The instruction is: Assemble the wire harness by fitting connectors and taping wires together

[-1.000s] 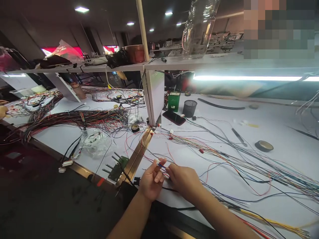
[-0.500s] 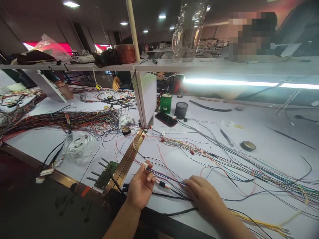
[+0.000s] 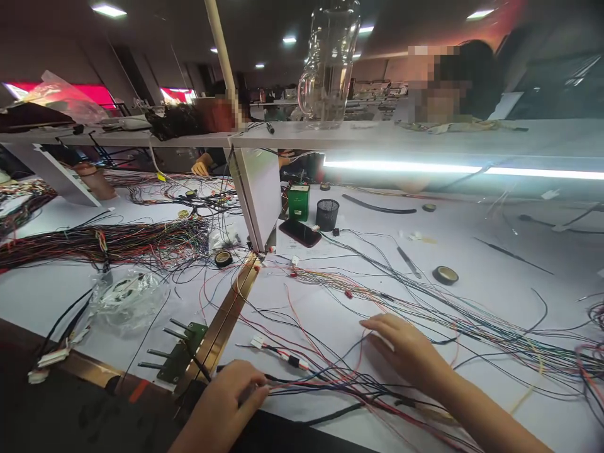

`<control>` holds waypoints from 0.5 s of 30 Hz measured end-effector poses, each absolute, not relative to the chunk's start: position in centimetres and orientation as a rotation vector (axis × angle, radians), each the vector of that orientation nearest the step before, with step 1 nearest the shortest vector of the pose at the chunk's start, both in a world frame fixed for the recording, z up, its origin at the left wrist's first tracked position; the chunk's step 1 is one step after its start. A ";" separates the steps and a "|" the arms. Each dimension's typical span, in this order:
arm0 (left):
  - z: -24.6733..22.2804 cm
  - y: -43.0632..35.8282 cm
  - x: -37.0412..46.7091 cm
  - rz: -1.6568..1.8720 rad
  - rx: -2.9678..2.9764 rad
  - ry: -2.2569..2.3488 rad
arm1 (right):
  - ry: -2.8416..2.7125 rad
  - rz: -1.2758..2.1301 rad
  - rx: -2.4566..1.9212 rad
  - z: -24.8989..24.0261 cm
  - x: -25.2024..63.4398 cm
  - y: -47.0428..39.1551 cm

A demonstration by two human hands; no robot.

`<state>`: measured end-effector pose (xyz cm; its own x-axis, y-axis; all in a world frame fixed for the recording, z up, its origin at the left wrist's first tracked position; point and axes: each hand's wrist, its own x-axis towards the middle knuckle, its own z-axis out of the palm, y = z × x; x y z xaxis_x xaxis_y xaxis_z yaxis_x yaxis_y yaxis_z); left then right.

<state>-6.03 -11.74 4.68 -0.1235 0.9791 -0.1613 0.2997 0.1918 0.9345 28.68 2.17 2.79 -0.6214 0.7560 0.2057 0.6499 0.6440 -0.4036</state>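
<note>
Near the table's front edge my left hand (image 3: 231, 396) is closed, its thumb and fingertips pinching thin wires (image 3: 302, 382) that run off to the right. What lies inside the fingers is hidden. My right hand (image 3: 406, 346) is over the middle of the table, palm down, with a red and a blue wire rising to its fingertips and gripped there. Between the hands lies a white connector (image 3: 257, 341) with wires, beside a black-and-white connector (image 3: 296, 362). Black sleeved cable (image 3: 330, 414) passes below them.
A green board with metal pins (image 3: 182, 352) sits left of the brass-coloured strip (image 3: 231, 302). Wire bundles (image 3: 425, 296) stretch right. A phone (image 3: 300, 232), mesh cup (image 3: 327, 214), green box (image 3: 299, 202) and tape roll (image 3: 445, 275) stand behind. Co-workers are beyond the shelf (image 3: 377, 133).
My left hand has moved down and left, turned palm down, and no longer holds up the white connector. My right hand has risen slightly away from the front edge. The view has shifted right.
</note>
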 end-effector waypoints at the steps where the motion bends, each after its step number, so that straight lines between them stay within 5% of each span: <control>1: 4.7 -12.0 -6.3 0.974 1.277 1.579 | -2.480 0.382 -1.185 2.7 29.6 3.1; 8: 8.3 -9.2 -5.8 0.263 1.803 1.686 | -2.385 0.352 -1.663 2.2 33.9 7.6; 15: 17.7 5.0 -8.6 -0.213 1.893 2.253 | -2.558 0.271 -1.644 1.0 34.2 9.6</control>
